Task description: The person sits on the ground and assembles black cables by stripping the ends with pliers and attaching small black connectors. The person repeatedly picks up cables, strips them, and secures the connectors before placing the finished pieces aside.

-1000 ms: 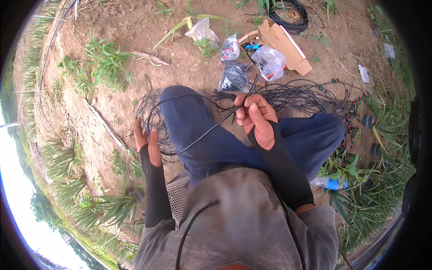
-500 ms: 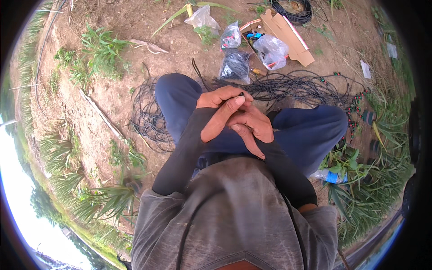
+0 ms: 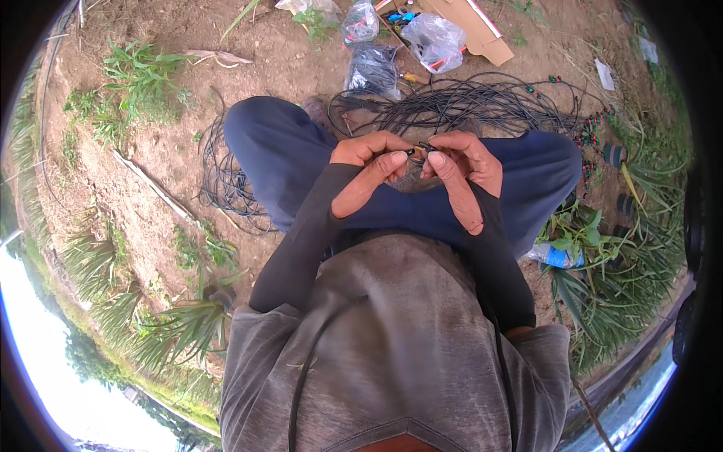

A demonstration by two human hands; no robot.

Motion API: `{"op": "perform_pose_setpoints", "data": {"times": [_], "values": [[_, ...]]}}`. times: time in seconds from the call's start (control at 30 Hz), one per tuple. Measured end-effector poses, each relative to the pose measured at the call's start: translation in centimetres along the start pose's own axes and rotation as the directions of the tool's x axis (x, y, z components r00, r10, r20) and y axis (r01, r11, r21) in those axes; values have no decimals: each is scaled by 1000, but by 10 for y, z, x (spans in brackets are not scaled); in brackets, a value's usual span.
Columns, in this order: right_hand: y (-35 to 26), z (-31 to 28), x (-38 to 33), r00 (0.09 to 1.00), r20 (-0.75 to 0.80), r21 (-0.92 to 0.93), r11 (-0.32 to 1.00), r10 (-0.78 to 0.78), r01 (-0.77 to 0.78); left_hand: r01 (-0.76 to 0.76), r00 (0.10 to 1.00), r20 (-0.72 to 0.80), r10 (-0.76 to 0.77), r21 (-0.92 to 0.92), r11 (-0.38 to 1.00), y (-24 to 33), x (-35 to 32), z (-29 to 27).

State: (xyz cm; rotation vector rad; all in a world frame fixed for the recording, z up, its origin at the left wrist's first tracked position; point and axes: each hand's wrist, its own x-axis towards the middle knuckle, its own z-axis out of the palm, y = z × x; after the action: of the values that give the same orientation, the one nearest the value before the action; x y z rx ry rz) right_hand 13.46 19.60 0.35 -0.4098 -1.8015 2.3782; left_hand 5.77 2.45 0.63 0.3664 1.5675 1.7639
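My two hands meet over my crossed legs, fingertips almost touching. Between the thumb and forefinger of my left hand [image 3: 369, 167] is pinched a small black piece [image 3: 411, 152], tube-like, its exact kind too small to tell. My right hand [image 3: 468, 167] is closed in a pinch on a thin black piece [image 3: 428, 148] that looks like the end of a tube. Whether the two pieces touch is hard to see. Beyond my hands, a bundle of thin black tubes [image 3: 459, 107] lies on the soil, with small red and green fittings [image 3: 592, 135] at its right end.
Past the bundle lie a bag of black parts [image 3: 373, 69], another clear bag [image 3: 360, 22] and an open cardboard box [image 3: 482, 34] holding a plastic bag [image 3: 434, 41]. Loose black tubing [image 3: 226, 184] sits left of my knee. A blue-banded bottle [image 3: 561, 256] rests among plants at right.
My right hand has moved from beneath my left hand out to the right and up, and now pinches opposite it. The dark piece shows more plainly between them. The view has shifted slightly.
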Motion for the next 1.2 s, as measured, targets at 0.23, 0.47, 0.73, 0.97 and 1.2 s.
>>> {"op": "perform_pose_setpoints", "data": {"times": [0.23, 0.47, 0.73, 0.97, 1.2], "values": [[2, 3, -4, 1000, 5, -49, 999, 6, -6, -20, 994, -110, 25, 43, 999, -5, -3, 1], [8, 0, -3, 999, 36, -90, 996, -11, 14, -37, 992, -118, 49, 103, 994, -6, -5, -1], [12, -1, -1, 996, 83, -106, 993, -44, 53, 8, 992, -125, 10, 138, 990, -6, -7, -3], [9, -2, 0, 993, 113, -181, 982, -36, 56, -97, 988, -97, 119, 207, 974, -8, -7, -5], [4, -3, 1, 986, 164, -275, 959, -28, 73, -210, 966, -61, 252, 388, 898, -13, -8, -5]]}}
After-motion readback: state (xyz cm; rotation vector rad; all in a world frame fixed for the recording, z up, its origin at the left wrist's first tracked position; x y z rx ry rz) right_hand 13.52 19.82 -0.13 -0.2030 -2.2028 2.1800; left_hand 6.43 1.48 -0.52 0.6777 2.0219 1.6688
